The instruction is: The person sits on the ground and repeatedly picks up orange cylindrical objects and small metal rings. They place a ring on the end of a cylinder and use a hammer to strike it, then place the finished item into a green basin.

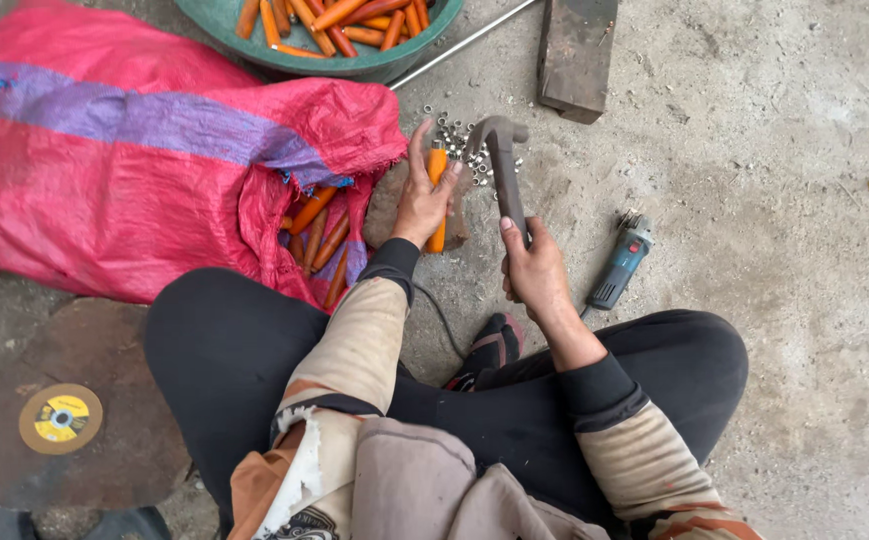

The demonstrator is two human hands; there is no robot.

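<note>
My left hand [420,196] grips an orange handle [437,200] and holds it upright on a flat stone [382,205]. My right hand [532,270] holds a dark metal hammer [503,160], its head raised just right of the handle's top. A heap of small silver metal rings [459,140] lies on the ground behind the stone. More orange handles [314,235] spill from the mouth of a red and purple woven sack [124,150] to my left.
A green basin [354,60] of orange handles stands at the top. A metal rod [459,45] and a dark block [576,55] lie nearby. A blue angle grinder [619,262] rests right of my hand. A yellow cutting disc [60,418] lies at the lower left.
</note>
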